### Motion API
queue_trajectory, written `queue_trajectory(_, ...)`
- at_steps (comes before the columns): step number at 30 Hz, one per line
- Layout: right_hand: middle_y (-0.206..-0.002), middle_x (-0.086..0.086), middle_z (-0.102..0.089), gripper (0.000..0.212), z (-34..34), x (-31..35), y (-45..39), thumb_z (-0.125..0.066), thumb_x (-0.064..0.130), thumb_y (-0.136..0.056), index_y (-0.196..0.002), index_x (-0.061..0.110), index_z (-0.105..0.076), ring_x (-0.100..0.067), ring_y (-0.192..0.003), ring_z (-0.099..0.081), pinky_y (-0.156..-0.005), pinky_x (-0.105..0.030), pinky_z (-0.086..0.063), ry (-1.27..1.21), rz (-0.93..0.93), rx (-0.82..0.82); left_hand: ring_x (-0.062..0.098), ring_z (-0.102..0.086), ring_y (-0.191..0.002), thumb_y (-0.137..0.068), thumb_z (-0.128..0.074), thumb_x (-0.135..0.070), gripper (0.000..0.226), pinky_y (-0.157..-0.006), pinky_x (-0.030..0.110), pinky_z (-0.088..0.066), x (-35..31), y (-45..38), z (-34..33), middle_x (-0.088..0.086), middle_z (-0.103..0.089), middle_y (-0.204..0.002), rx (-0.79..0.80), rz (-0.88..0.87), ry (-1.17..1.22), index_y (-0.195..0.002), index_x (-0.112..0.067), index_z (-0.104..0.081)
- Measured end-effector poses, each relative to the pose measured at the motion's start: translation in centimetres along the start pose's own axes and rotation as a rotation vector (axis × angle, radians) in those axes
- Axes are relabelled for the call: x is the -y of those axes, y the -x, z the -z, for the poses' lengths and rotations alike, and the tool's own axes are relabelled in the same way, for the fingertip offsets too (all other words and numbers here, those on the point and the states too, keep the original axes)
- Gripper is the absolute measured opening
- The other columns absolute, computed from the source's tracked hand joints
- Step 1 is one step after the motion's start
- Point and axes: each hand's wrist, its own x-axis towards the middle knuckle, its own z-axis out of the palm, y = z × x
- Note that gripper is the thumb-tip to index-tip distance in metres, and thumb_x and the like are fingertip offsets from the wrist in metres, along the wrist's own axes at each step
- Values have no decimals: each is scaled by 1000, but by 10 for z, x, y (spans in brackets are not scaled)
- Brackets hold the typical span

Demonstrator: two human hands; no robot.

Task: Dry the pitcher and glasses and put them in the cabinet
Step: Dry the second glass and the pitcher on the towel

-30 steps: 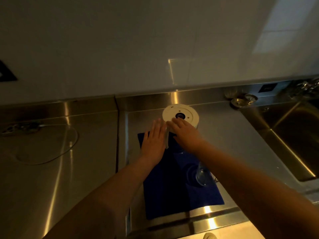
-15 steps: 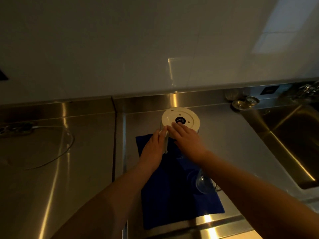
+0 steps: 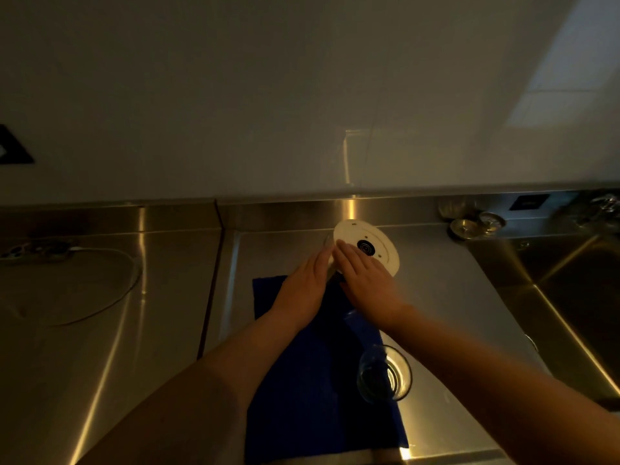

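Note:
The pitcher (image 3: pixel 375 239), clear with a round white lid, stands at the far end of a blue towel (image 3: pixel 302 380) on the steel counter, and its lid looks tilted. My left hand (image 3: pixel 303 290) lies with straight fingers against the pitcher's left side. My right hand (image 3: pixel 365 280) rests with its fingers on the lid's near edge. The pitcher's body is mostly hidden behind both hands. A clear glass (image 3: pixel 384 372) stands at the towel's right edge under my right forearm.
A steel sink (image 3: pixel 570 313) drops away on the right. Small metal bowls (image 3: pixel 469 226) and glassware (image 3: pixel 600 209) sit along the back ledge. A power strip with a looped cable (image 3: pixel 37 250) lies on the left counter.
Both hands have slid further up against the pitcher. Its lid now looks tilted and sits slightly further right. The glass has not moved.

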Motion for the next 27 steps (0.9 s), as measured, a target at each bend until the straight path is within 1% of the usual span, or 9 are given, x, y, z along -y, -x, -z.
queue_trajectory(3, -139, -18, -45, 85, 7, -12, -3, -82, 14, -65, -136, 3, -36, -31, -129, -42, -103, -41, -32, 24, 68, -27, 22, -33, -136, -95, -51, -10, 77, -110, 28, -30, -20, -12, 2, 12, -20, -155, 0, -5, 14, -151, -13, 2)
queue_trajectory(6, -135, -17, -49, 82, 16, -29, 0, -83, 10, -63, -134, 3, -41, -32, -125, -46, -102, -38, -30, -9, 79, -52, 24, -33, -137, -95, -53, -14, 78, -112, 31, -29, -34, -24, -4, 14, -22, -155, 6, -11, 7, -151, -13, 1)
queue_trajectory(8, -135, -16, -49, 82, 20, -41, 5, -81, 10, -65, -135, 5, -40, -31, -124, -47, -100, -36, -29, -29, 74, -65, 23, -36, -135, -95, -54, -16, 77, -109, 32, -33, -38, -31, -11, 13, -27, -152, -1, 12, 3, -152, -14, -2)
queue_trajectory(11, -132, -14, -52, 75, 20, -57, 11, -78, 13, -70, -134, 9, -40, -30, -120, -51, -98, -37, -36, -78, 84, -94, 22, -37, -133, -93, -57, -17, 74, -108, 33, -34, -37, -36, -18, 9, -30, -151, -7, 56, -44, -151, -16, -11)
queue_trajectory(15, -126, -14, -55, 58, 26, -71, 18, -70, 21, -78, -129, 8, -46, -30, -114, -53, -94, -41, -46, -88, 130, -107, 22, -37, -129, -91, -56, -10, 67, -106, 31, -30, -32, -35, -17, 8, -31, -148, 20, 23, -142, -148, -14, -20)
queue_trajectory(18, -122, -14, -58, 64, 30, -74, 22, -71, 26, -71, -127, 7, -48, -30, -110, -56, -92, -39, -45, -74, 187, -116, 23, -37, -126, -92, -53, -9, 62, -104, 29, -29, -40, -41, -20, 10, -33, -144, 20, -3, -193, -146, -11, -24)
queue_trajectory(22, -107, -14, -64, 77, 32, -77, 25, -83, 27, -59, -124, 1, -51, -27, -90, -63, -74, -35, -53, -77, 221, -150, 31, -46, -120, -88, -61, -11, 54, -106, 36, -31, -51, -50, -32, 16, -47, -133, -7, -54, -239, -137, -4, -41)
queue_trajectory(24, -103, -14, -64, 79, 30, -82, 30, -83, 22, -57, -125, 1, -49, -26, -86, -63, -70, -33, -53, -72, 219, -149, 31, -45, -123, -86, -63, -12, 56, -108, 36, -29, -55, -53, -36, 16, -47, -134, -3, -62, -250, -137, -3, -41)
queue_trajectory(27, -103, -15, -63, 79, 26, -87, 39, -82, 7, -55, -126, 0, -48, -27, -86, -62, -70, -33, -52, -107, 185, -153, 26, -39, -129, -89, -63, -20, 57, -112, 34, -24, -61, -56, -40, 12, -43, -139, 19, -71, -252, -138, -8, -39)
